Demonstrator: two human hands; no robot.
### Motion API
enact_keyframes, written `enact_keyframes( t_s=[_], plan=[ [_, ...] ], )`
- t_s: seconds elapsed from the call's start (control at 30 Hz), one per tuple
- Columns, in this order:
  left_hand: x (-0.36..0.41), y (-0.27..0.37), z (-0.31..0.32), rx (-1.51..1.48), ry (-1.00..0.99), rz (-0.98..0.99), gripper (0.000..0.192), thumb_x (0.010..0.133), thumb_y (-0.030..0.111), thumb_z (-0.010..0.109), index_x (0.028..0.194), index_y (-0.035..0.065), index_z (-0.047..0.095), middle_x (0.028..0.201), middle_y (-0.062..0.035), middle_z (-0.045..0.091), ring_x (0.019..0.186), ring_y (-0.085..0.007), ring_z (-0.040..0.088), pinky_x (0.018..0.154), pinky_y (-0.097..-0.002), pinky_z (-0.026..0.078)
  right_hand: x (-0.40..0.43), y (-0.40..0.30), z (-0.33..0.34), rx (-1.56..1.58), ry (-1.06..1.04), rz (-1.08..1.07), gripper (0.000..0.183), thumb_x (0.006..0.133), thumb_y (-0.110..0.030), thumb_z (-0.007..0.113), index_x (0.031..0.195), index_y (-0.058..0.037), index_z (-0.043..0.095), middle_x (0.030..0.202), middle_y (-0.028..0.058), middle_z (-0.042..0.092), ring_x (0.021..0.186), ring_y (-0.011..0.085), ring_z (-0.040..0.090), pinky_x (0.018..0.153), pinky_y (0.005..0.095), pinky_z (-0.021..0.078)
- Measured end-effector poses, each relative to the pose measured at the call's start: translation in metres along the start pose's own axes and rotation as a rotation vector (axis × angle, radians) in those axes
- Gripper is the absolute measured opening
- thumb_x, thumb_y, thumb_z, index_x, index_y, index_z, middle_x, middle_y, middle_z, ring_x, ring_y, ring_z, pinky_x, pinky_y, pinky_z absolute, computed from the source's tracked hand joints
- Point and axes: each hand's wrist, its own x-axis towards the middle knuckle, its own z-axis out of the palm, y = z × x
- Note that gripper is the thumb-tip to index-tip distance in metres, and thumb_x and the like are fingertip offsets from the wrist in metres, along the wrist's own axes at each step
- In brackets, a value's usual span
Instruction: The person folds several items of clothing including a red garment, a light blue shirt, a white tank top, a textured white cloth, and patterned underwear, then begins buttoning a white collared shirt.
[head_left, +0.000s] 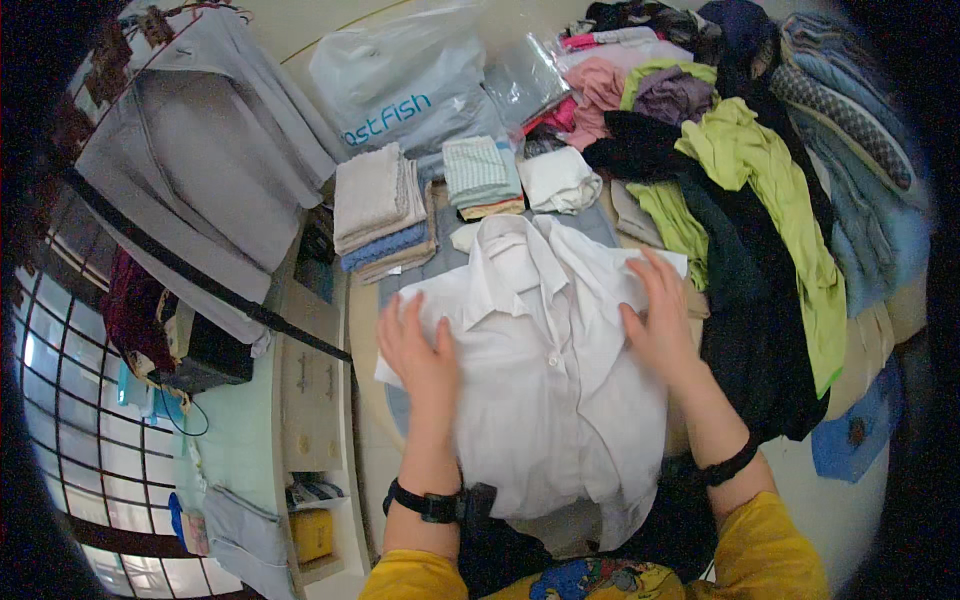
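Before me a white collared shirt (517, 420) lies spread front side up, its collar pointing away and its lower hem hanging at my lap. One button shows fastened near the chest, and the front placket is wavy. My left hand (420, 349) rests with spread fingers on the sleeve at the left. On the other side, my right hand (660, 311) touches the right sleeve near the shoulder, thumb and fingers apart. Neither hand clearly pinches the cloth. The padded grey-blue mat (396, 281) under the shirt is mostly covered.
Beyond the collar stand folded towels (379, 199), folded cloths (476, 172) and a white folded garment (560, 180). A printed plastic bag (405, 82) sits behind them. Heaped clothes, including a lime-green garment (780, 195), fill the right side. Grey clothing (202, 165) hangs left above a cabinet (311, 375).
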Motion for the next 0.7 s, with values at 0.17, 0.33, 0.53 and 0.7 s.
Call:
enact_keyframes(
  t_s=[0.17,0.33,0.53,0.7],
  plan=[
    [0.003,-0.068,0.027,-0.179,-0.106,-0.287,0.070,0.079,0.018,0.065,0.139,0.0071,0.030,0.137,-0.0217,0.038,0.126,-0.0365,0.036,0.106,-0.0407,0.027,0.019,0.038,0.003,-0.170,-0.378,0.151,0.068,0.072,-0.024,0.070,0.131,-0.0097,0.040,0.116,0.0170,0.057,0.116,0.0366,0.047,0.102,0.0494,0.0288],
    [0.004,-0.090,0.030,-0.326,-0.192,-0.537,0.044,0.084,0.021,0.061,0.121,-0.0001,0.052,0.117,-0.0220,0.056,0.107,-0.0306,0.054,0.093,-0.0380,0.040,0.027,0.044,0.011,0.034,-0.482,0.287,0.035,0.082,-0.026,0.061,0.106,-0.0025,0.054,0.091,0.0185,0.064,0.087,0.0322,0.060,0.078,0.0403,0.0437],
    [0.040,-0.085,-0.005,-0.562,-0.101,-0.626,0.030,0.087,0.023,0.060,0.099,-0.0042,0.064,0.093,-0.0134,0.066,0.088,-0.0192,0.060,0.080,-0.0315,0.046,0.072,0.060,-0.059,0.188,-0.246,0.327,0.032,0.088,-0.026,0.054,0.083,0.0050,0.060,0.067,0.0135,0.061,0.060,0.0171,0.052,0.060,0.0341,0.0438],
    [0.119,-0.093,-0.025,-0.471,0.055,-0.365,0.029,0.089,0.021,0.058,0.102,-0.0050,0.063,0.093,-0.0091,0.064,0.085,-0.0149,0.057,0.077,-0.0297,0.045,0.123,0.093,-0.106,0.089,-0.011,0.300,0.039,0.087,-0.028,0.052,0.070,0.0065,0.057,0.055,0.0061,0.055,0.053,0.0156,0.048,0.054,0.0331,0.0400]
  ],
)
